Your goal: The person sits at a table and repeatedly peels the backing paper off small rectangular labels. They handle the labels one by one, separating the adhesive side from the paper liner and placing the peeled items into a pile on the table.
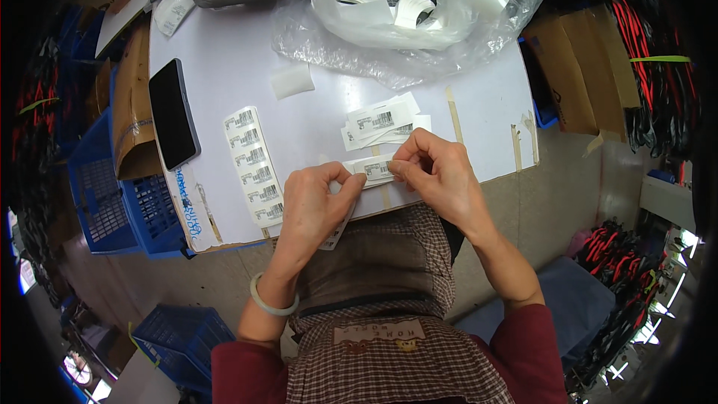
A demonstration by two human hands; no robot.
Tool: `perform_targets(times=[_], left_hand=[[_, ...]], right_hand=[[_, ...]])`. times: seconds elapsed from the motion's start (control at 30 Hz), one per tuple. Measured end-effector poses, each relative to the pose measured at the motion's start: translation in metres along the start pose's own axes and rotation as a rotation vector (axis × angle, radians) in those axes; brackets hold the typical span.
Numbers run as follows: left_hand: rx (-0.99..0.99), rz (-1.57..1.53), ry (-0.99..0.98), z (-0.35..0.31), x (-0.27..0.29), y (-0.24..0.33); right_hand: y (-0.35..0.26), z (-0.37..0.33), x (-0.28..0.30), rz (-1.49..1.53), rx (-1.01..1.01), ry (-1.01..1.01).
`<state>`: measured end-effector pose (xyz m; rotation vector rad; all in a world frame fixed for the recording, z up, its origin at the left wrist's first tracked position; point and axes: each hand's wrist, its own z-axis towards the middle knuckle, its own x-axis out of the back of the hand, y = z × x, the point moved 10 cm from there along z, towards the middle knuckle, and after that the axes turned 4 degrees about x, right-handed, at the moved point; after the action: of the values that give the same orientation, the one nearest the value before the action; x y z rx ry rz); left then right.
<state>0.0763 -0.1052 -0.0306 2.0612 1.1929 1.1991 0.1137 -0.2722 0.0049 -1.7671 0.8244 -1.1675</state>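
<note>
Near the front edge of the white table, my left hand (318, 191) pinches the left end of a small white barcode label (376, 170). The right end is between the thumb and finger of my right hand (443, 176). The label lies low over the tabletop, and my fingertips cover both ends. Just beyond it is a loose, fanned pile of white barcode labels (383, 121). A sheet of barcode stickers (254, 167) in a single column lies left of my left hand. Part of another sticker strip (334, 239) pokes out over the table edge below my left wrist.
A black phone (174, 114) lies at the table's left side. A clear plastic bag (393, 26) with white label strips fills the back. A blank white paper piece (292, 81) sits mid-table. Cardboard boxes (583, 67) and blue crates (112, 194) flank the table (486, 123).
</note>
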Motion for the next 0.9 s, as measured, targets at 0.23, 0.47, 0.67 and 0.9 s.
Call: perform_targets(times=[0.23,0.47,0.67,0.9], left_hand=[[-0.031,-0.013,-0.02,0.0,0.0,0.004],[-0.059,-0.013,-0.034,0.002,0.0,0.002],[-0.104,0.12,-0.045,0.01,-0.002,0.01],[-0.183,0.039,0.139,0.002,0.023,0.022]], right_hand=[[-0.001,-0.002,0.001,-0.065,-0.02,0.049],[-0.001,-0.003,0.0,-0.111,-0.007,0.067],[-0.007,-0.005,0.0,-0.18,0.05,0.108],[-0.009,0.003,0.008,0.015,0.014,0.065]])
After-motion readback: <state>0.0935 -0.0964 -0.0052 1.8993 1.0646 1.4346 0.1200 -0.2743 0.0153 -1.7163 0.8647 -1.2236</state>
